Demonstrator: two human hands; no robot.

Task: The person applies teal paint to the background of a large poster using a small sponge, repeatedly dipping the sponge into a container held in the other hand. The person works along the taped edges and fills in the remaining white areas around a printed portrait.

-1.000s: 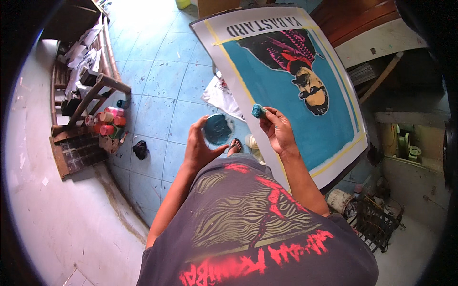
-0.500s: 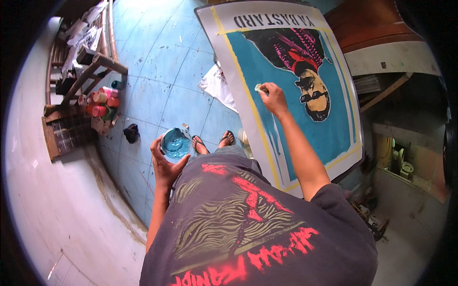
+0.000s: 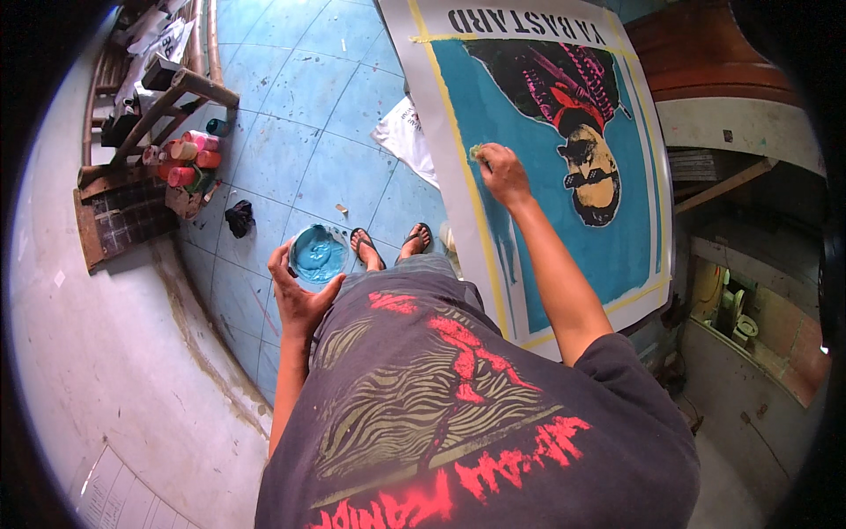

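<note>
My left hand [image 3: 295,291] grips a round tub of light blue paint [image 3: 315,254] at the lower middle, beside my hip. My right hand [image 3: 502,175] is closed on a small pale-green sponge-like wad [image 3: 478,152], at the inner left margin of a large poster [image 3: 538,282], touching or just over its blue ground. The poster has yellow tape along its borders, black lettering across the top and an upside-down portrait [image 3: 589,175] in black, tan, red and pink. Pale, streaky patches show in the blue below my right hand.
A bamboo bench [image 3: 201,84] at left holds papers, with red and pink paint jars [image 3: 183,175] at its end. A black crumpled item [image 3: 240,218] lies on the blue tiles. A white cloth [image 3: 405,141] is left of the poster; a pale wall or ledge [image 3: 79,353] runs lower left.
My right hand moved up onto the poster's left part with the wad, and my forearm now reaches across it. My left hand moved down and left with the tub. Both feet now show.
</note>
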